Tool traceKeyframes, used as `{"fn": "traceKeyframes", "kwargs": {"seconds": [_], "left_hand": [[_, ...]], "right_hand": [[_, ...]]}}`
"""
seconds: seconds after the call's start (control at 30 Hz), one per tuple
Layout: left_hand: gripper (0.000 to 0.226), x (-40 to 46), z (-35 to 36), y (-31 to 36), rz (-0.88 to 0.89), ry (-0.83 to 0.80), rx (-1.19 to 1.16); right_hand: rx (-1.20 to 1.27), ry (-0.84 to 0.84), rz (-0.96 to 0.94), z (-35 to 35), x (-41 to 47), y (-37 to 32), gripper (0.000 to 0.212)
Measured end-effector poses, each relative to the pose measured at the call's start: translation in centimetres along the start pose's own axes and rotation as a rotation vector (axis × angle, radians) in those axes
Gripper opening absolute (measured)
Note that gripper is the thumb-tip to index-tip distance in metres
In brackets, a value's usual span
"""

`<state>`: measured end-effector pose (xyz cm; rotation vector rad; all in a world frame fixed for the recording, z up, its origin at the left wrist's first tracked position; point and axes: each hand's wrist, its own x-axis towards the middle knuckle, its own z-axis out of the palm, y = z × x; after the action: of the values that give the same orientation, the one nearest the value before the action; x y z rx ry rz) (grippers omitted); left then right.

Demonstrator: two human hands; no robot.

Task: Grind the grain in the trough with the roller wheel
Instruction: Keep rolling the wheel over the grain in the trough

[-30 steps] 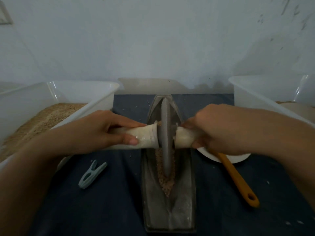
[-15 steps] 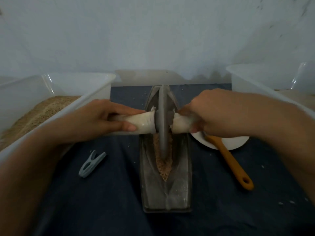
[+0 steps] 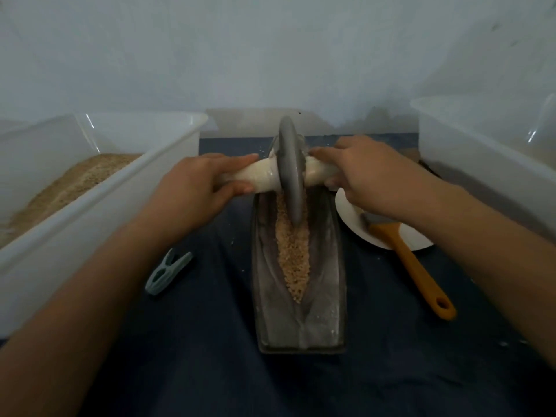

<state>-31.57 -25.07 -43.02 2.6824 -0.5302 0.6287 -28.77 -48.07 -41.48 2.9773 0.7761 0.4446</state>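
Dark cloth covers the counter where the roller wheel (image 3: 291, 176), both hands' fingers curled round its pale axle, has rolled to the trough's (image 3: 328, 296) far end, baring the still-coarse grain (image 3: 293, 254) for the return pass.

roller wheel (image 3: 291, 176) rolled fwd — trough's (image 3: 328, 296) far end

Dark blue cloth (image 3: 192, 341) and what sits on it

Trough (image 3: 326, 311) centre; tubs (image 3: 99, 206) left and right; clip (image 3: 168, 271) near-left; plate (image 3: 350, 212), spatula (image 3: 416, 272) right.
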Motion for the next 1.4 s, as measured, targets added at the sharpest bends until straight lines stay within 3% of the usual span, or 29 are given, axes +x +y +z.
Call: {"fn": "traceKeyframes", "kwargs": {"seconds": [0.07, 0.2, 0.37, 0.47, 0.63, 0.73, 0.8, 1.03, 1.13, 1.27, 1.4], "left_hand": [[0.049, 0.1, -0.5, -0.1, -0.004, -0.043, -0.069], [0.045, -0.6, -3.5, 0.2, 0.070, -0.293, -0.239], [0.039, -1.4, -5.4, 0.5, 0.104, -0.517, -0.459], [0.038, -1.1, -4.8, 0.5, 0.089, -0.459, -0.350], [0.040, 0.0, -1.4, 0.2, -0.003, -0.124, -0.079], [0.046, 0.0, 0.0, 0.2, 0.001, -0.013, 0.004], [0.046, 0.0, -0.3, 0.1, 0.003, -0.033, -0.018], [0.046, -1.4, -5.3, 1.3, 0.175, -0.357, -0.216], [0.043, -1.6, -5.6, 1.0, 0.154, -0.445, -0.326], [0.040, -1.2, -4.3, 0.7, 0.091, -0.384, -0.233], [0.041, -0.6, -1.6, 0.1, 0.025, -0.133, -0.101]], "right_hand": [[-0.009, -0.026, -0.022, -0.4, -0.1, -0.1, 0.052], [-0.059, -0.193, -0.094, -3.2, -1.7, -1.1, 0.049], [0.037, -0.343, -0.162, -6.2, -3.9, -1.9, 0.045], [0.043, -0.289, -0.150, -5.1, -3.3, -1.6, 0.040], [0.039, -0.108, -0.017, -1.5, -0.6, -0.4, 0.051], [0.043, -0.025, 0.007, -0.1, 0.1, 0.1, 0.057], [0.009, -0.032, -0.010, -0.4, 0.0, -0.1, 0.056], [-0.052, -0.243, -0.163, -5.2, -3.4, -2.1, 0.040], [-0.047, -0.257, -0.209, -6.2, -4.1, -2.6, 0.037], [-0.023, -0.185, -0.153, -4.4, -2.9, -1.9, 0.039], [-0.010, -0.084, -0.060, -1.6, -0.7, -0.7, 0.056]]}}
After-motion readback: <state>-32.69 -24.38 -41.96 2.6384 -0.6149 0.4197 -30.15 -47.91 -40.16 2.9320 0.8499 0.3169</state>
